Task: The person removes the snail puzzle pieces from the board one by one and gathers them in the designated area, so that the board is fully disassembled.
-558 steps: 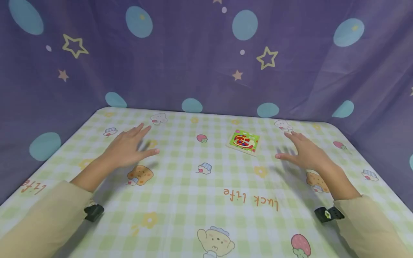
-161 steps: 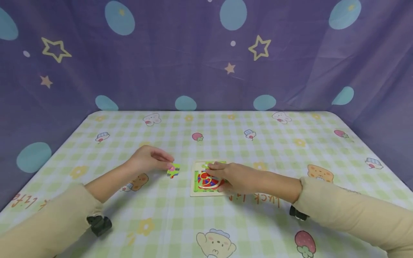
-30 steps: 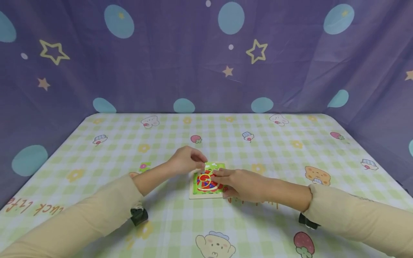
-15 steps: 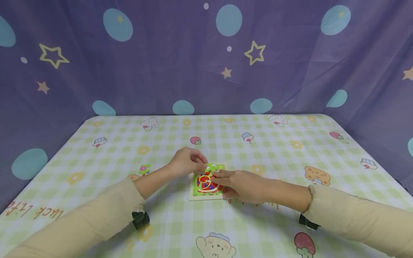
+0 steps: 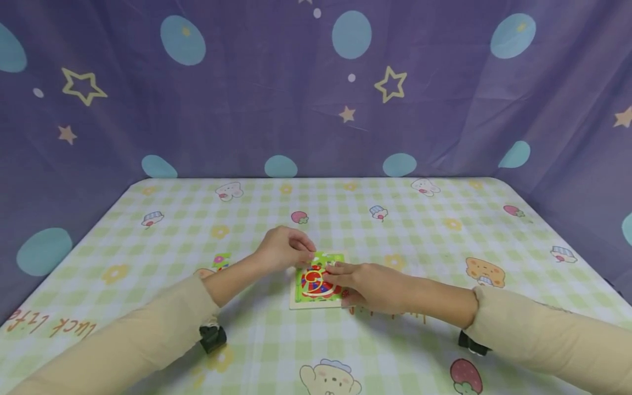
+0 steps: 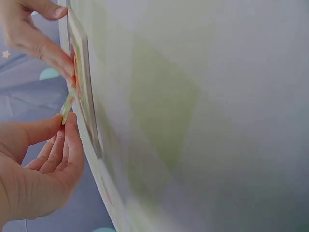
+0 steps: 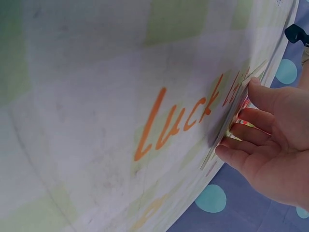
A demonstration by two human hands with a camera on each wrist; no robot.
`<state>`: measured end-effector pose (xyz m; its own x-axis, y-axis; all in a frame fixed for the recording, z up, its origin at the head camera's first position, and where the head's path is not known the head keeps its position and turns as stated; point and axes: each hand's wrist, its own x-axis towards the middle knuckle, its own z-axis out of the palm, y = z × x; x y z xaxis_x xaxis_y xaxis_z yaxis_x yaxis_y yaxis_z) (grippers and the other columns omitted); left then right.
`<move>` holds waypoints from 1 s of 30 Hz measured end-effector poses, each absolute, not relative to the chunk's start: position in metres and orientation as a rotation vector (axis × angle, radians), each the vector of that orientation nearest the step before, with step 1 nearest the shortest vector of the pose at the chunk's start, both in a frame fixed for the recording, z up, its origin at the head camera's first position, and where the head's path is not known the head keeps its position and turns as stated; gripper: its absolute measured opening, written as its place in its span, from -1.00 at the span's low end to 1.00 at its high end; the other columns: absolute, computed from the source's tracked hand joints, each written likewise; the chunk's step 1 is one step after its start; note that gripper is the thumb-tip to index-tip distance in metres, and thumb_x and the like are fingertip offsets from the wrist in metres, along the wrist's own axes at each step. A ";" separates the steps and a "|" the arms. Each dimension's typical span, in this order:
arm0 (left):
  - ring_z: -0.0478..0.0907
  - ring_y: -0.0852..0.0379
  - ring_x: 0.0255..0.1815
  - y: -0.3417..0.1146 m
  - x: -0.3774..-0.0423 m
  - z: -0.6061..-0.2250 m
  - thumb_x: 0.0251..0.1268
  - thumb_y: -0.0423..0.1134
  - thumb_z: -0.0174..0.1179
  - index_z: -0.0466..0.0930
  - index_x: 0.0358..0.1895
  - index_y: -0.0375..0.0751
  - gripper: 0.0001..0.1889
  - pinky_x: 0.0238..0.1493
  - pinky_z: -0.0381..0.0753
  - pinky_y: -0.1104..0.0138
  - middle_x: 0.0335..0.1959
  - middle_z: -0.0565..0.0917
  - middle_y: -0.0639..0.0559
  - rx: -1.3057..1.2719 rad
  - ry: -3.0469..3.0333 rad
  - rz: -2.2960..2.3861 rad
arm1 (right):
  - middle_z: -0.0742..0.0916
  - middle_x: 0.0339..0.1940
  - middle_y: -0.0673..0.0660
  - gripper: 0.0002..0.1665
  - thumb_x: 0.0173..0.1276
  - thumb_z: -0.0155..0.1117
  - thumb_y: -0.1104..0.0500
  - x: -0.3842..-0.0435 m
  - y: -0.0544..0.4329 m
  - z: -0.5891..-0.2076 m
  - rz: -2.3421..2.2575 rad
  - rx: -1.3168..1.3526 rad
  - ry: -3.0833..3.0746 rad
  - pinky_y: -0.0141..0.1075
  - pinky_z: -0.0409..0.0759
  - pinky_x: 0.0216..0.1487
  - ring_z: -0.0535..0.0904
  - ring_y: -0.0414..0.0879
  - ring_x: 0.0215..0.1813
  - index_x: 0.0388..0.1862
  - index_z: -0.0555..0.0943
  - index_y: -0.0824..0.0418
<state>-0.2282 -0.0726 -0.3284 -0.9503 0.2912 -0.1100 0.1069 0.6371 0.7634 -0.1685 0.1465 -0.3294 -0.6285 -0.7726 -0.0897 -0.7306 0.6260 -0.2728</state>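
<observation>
A small square jigsaw board (image 5: pixel 316 306) with a pale wooden rim and a red-and-blue snail picture on green lies mid-table between the hands. My left hand (image 5: pixel 280 249) is over its far left corner, pinching a thin green puzzle piece (image 6: pixel 67 109) between thumb and forefinger, as the left wrist view shows; the piece tilts close to the board's face. From the right, my right hand (image 5: pixel 377 286) rests on the board, its fingers extended across the picture and the thumb at the edge. Another green puzzle piece (image 5: pixel 221 259) with a pink flower lies left of the board, partly hidden behind the left forearm.
A green-and-white checked tablecloth (image 5: pixel 266 356) with printed cartoons covers the table. Behind it hangs a purple curtain (image 5: pixel 276 109) with stars and blue ovals. Black wrist cameras (image 5: pixel 213 338) hang under both cuffs.
Since 18.6 s ago the board came nearer and leftward, and both hands reached it. The flower piece, in the left hand 5.4 s ago, now lies on the table. The last second shows little movement.
</observation>
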 end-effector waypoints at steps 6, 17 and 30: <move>0.61 0.23 -0.48 -0.090 -0.232 -0.324 0.09 -0.27 0.37 0.72 -0.32 -0.19 -0.89 -0.33 0.50 0.44 -0.49 0.72 0.03 0.364 2.678 1.195 | 0.39 0.46 0.20 -0.34 0.37 0.21 0.09 -0.168 0.148 -0.329 -0.313 -1.235 2.647 -0.14 0.47 0.32 0.29 0.05 0.49 0.41 0.34 0.21; 0.63 0.22 -0.44 -0.130 -0.231 -0.322 0.13 -0.23 0.35 0.70 -0.29 -0.20 -0.87 -0.30 0.53 0.41 -0.48 0.69 0.07 0.271 2.647 1.114 | 0.39 0.47 0.19 -0.33 0.36 0.22 0.10 -0.167 0.147 -0.330 -0.311 -1.252 2.648 -0.13 0.47 0.31 0.29 0.06 0.50 0.41 0.34 0.21; 0.58 0.16 -0.42 -0.175 -0.228 -0.320 0.19 -0.23 0.29 0.68 -0.25 -0.22 -0.85 -0.38 0.53 0.34 -0.41 0.71 -0.02 0.297 2.760 0.967 | 0.39 0.47 0.18 -0.34 0.36 0.22 0.10 -0.166 0.147 -0.329 -0.321 -1.237 2.650 -0.13 0.46 0.32 0.28 0.05 0.50 0.41 0.34 0.21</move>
